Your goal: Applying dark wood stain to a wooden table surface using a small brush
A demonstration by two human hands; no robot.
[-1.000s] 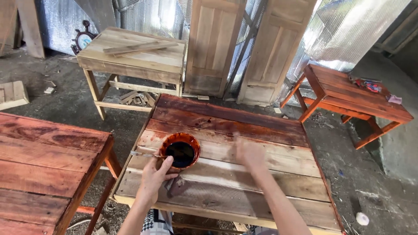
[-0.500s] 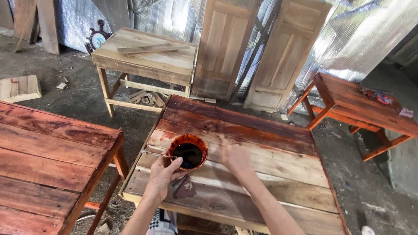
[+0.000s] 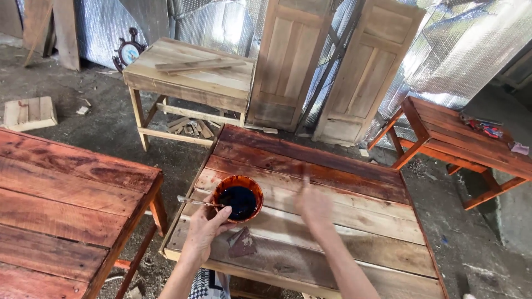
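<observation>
A wooden slat table (image 3: 354,232) stands before me, its far boards stained dark red and its near boards paler. On its left part sits a round orange bowl (image 3: 238,197) of dark stain. A thin metal handle (image 3: 191,200) pokes out to the bowl's left. My left hand (image 3: 206,231) grips the bowl's near rim. To the right of the bowl my right hand (image 3: 313,207) is blurred over the middle boards, closed on what looks like a thin brush (image 3: 304,173) that points away from me. A small dark rag (image 3: 241,242) lies by my left hand.
A red-stained table (image 3: 66,210) stands close on the left. Behind are a bare wooden table (image 3: 191,77), two unfinished doors (image 3: 288,61) leaning on a foil-covered wall, a red bench (image 3: 465,138) at right, and scrap wood on the dirt floor.
My right hand has swung left across the boards, from the table's right part toward the bowl. My left hand has stayed at the bowl's rim. The view has shifted slightly.
</observation>
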